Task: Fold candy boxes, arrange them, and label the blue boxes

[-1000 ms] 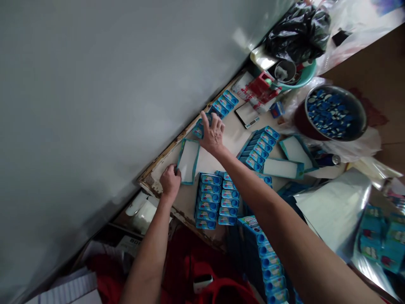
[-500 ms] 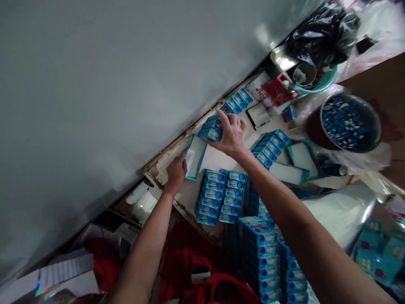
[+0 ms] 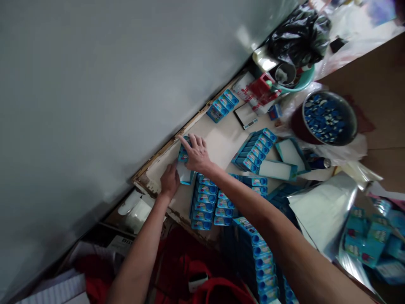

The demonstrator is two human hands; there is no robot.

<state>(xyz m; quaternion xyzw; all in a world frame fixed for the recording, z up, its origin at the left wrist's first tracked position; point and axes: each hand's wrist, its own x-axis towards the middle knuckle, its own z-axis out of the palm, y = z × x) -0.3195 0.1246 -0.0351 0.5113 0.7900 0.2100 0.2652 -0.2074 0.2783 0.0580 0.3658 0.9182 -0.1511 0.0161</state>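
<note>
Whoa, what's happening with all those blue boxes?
A person's right hand is holding some blue boxes at the far end of a shallow tray, while the left hand holds its side. I can't tell whether they touch the bottom. Other boxes sit in rows nearby. A pot of blue and white pieces stands off to the right.

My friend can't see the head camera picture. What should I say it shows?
A person's right hand is on blue boxes at a tray; the left hand grips its edge. Similar boxes stand in rows on the table; nearby is a pot of blue and white pieces.
</note>
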